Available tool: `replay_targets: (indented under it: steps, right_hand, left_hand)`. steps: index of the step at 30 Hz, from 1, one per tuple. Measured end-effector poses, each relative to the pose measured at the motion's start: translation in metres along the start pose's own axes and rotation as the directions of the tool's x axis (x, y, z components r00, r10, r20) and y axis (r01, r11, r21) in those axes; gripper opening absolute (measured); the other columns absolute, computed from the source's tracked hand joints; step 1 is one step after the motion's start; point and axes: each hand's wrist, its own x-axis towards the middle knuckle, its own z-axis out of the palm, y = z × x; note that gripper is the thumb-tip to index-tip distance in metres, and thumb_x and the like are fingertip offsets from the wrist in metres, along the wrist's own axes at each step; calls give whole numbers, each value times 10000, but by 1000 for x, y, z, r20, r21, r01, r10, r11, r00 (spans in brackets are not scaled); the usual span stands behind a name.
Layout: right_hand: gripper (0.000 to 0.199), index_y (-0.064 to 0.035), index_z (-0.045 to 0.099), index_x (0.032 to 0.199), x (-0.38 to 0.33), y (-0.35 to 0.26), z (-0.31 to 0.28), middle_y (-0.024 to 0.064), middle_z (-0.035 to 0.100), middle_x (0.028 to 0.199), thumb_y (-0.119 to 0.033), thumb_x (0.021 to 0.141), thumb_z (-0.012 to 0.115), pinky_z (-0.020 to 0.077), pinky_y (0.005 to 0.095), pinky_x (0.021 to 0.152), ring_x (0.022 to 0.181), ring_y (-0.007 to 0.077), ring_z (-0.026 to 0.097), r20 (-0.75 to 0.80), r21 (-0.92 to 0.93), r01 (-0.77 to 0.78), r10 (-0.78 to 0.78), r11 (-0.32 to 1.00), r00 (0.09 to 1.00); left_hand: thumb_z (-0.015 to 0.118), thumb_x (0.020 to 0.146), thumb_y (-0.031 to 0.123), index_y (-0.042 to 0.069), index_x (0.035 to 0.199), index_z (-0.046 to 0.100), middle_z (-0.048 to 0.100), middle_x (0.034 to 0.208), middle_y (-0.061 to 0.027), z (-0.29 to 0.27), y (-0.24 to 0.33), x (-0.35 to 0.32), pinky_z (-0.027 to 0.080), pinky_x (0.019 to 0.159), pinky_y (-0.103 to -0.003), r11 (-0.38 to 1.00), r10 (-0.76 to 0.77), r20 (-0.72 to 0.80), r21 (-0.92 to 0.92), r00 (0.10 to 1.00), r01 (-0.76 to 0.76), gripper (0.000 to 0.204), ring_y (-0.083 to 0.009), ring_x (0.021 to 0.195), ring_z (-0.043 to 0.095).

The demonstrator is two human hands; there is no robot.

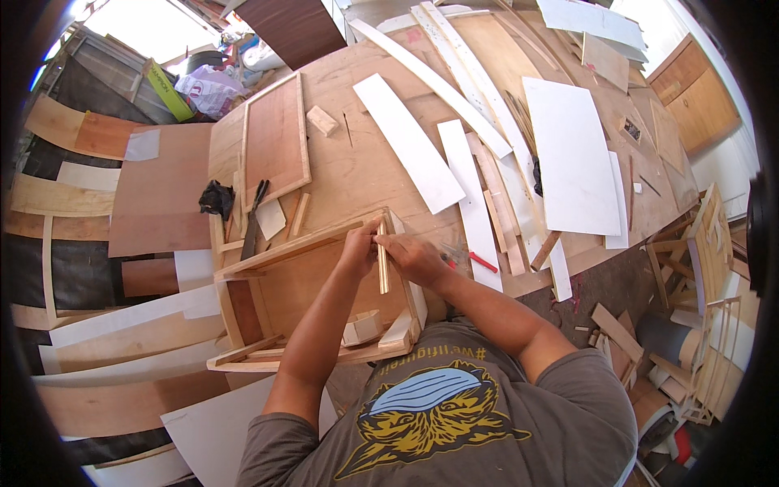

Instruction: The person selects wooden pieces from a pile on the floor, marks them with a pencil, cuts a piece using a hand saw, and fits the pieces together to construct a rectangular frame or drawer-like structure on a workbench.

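Note:
A shallow wooden box frame lies at the near edge of the worktable, just in front of my body. Over its right end, a thin narrow wooden strip points toward me. My left hand is closed at the strip's far end, with its forearm crossing above the box. From the right, my right hand pinches the same strip, its fingertips close to the left ones. Some of the fingers hide each other. A pale wooden block sits inside the box near its front side.
A handsaw and a black bag lie left of the box. Beyond stand a framed panel and a small wood block. White boards and long strips cover the right side, near a red-handled tool. Scrap wood lies below right.

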Motion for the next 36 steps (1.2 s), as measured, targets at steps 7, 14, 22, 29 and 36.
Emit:
replay_targets:
  steps: [7, 14, 22, 29, 36]
  right_hand:
    - [374, -49, 620, 1236, 2, 0, 1, 138, 705, 970, -84, 868, 679, 588, 407, 709, 865, 311, 709, 32, 11, -11, 11, 1000, 999]
    - [374, -37, 613, 1233, 12, -4, -25, 157, 697, 1016, -175, 895, 692, 570, 431, 786, 945, 327, 687, 119, 161, -51, 32, 986, 992]
    - [603, -20, 590, 1252, -14, 156, -2, 172, 627, 1195, -402, 826, 781, 503, 464, 957, 1143, 349, 576, -4, -343, -636, 676, 692, 737]
    - [790, -5, 492, 1299, 14, 216, 11, 222, 557, 1279, -446, 749, 847, 526, 494, 958, 1203, 389, 553, 97, -470, -758, 880, 452, 465]
    - [885, -39, 445, 1378, 30, 226, 26, 195, 511, 1362, -472, 730, 863, 506, 488, 1010, 1272, 378, 510, 71, -513, -793, 936, 330, 344]
  left_hand:
    - [638, 981, 325, 90, 845, 633, 603, 687, -6, -9, 2, 4, 473, 486, -288, 998, 3, 39, 67, 999, -5, 271, -130, 551, 581]
    - [669, 969, 293, 73, 802, 626, 581, 644, -3, -4, 2, 5, 472, 457, -292, 993, 28, -49, 113, 998, -23, 279, -130, 515, 571]
    - [683, 973, 299, 82, 755, 619, 589, 596, 1, 0, 8, -4, 450, 401, -267, 996, -11, -15, 88, 1000, 12, 314, -112, 445, 570]
    - [678, 975, 320, 64, 776, 625, 615, 605, -17, 0, 10, -10, 475, 390, -277, 998, -30, -24, 61, 999, 31, 328, -124, 446, 586]
    - [666, 984, 321, 54, 798, 639, 582, 599, 3, 1, 9, -13, 473, 414, -261, 998, -38, 15, 56, 999, 37, 326, -112, 461, 572]
